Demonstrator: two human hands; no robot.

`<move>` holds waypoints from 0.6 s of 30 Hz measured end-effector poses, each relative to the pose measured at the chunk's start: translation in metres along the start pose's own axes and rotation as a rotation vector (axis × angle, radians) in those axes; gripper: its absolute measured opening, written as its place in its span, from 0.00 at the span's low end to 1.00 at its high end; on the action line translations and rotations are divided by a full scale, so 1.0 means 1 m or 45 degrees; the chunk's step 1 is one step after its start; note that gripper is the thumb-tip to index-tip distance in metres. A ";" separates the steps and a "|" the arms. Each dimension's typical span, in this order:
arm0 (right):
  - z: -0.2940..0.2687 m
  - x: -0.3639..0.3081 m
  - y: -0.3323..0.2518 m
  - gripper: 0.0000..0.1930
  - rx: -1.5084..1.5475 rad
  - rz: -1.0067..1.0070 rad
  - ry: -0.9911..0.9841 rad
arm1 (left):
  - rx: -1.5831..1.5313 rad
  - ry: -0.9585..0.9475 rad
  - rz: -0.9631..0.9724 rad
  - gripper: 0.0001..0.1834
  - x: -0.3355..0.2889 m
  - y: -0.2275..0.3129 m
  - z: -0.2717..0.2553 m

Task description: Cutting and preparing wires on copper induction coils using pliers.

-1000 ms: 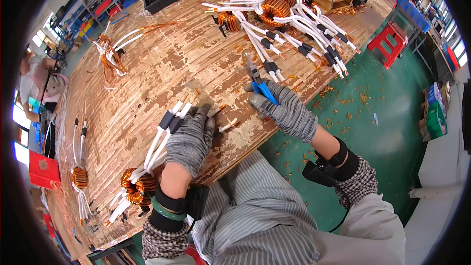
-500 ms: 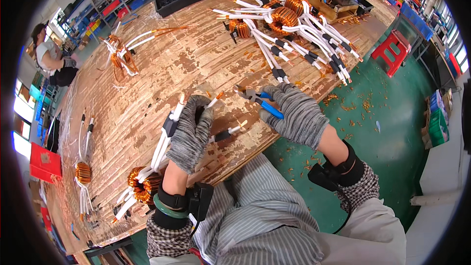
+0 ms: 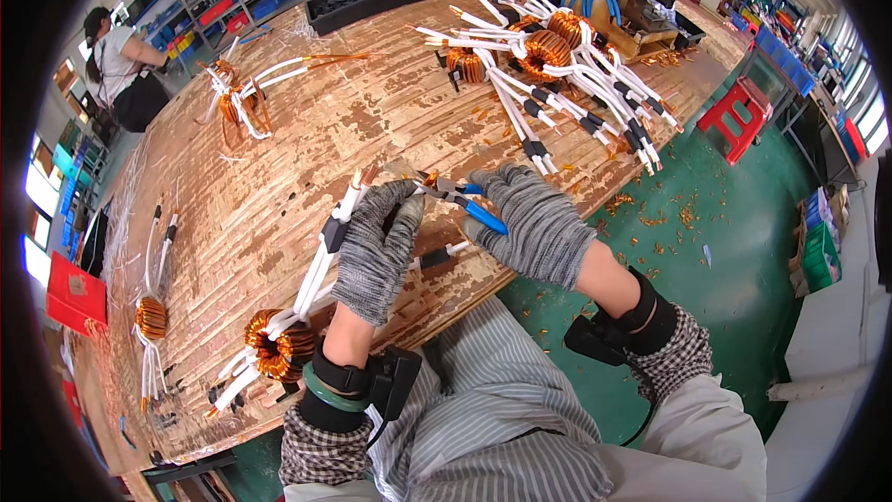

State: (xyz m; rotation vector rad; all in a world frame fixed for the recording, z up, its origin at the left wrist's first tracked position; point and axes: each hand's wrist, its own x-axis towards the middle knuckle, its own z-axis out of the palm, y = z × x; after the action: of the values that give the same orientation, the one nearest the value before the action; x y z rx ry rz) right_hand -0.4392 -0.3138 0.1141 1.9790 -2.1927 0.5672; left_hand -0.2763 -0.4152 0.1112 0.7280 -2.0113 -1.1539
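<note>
Now nearer together: left hand [image 3: 376, 246] on leads [image 3: 336, 223], right hand [image 3: 534, 223] with pliers [image 3: 465, 203].

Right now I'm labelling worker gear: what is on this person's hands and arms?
Both the left hand and right hand wear grey knitted gloves. Each wrist carries a black strapped device with a cable, the left also a green band. Checked sleeve cuffs cover the forearms.

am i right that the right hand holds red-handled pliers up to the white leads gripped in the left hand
Not quite: the pliers have blue handles, not red. The head view shows it. The rest holds: the right hand holds them up to the white leads gripped in the left hand, which run down to a copper coil on the wooden bench.
</note>
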 end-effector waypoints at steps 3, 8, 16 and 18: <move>-0.003 0.003 -0.009 0.27 -0.036 0.062 0.009 | -0.035 0.034 -0.028 0.11 0.000 -0.001 -0.002; -0.012 0.010 -0.008 0.23 -0.127 0.002 0.100 | -0.043 0.092 -0.001 0.09 0.003 -0.007 -0.001; -0.045 0.044 0.014 0.24 0.538 0.064 -1.034 | -0.150 -0.029 -0.128 0.11 0.001 0.009 -0.017; -0.020 0.036 0.014 0.28 0.232 -0.474 -0.102 | -0.227 -0.190 -0.149 0.12 0.001 0.010 -0.028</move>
State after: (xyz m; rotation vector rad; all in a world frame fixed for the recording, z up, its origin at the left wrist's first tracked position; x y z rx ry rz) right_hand -0.4607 -0.3387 0.1425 2.4627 -1.7947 0.6593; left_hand -0.2559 -0.4249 0.1307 0.6940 -1.9752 -1.4737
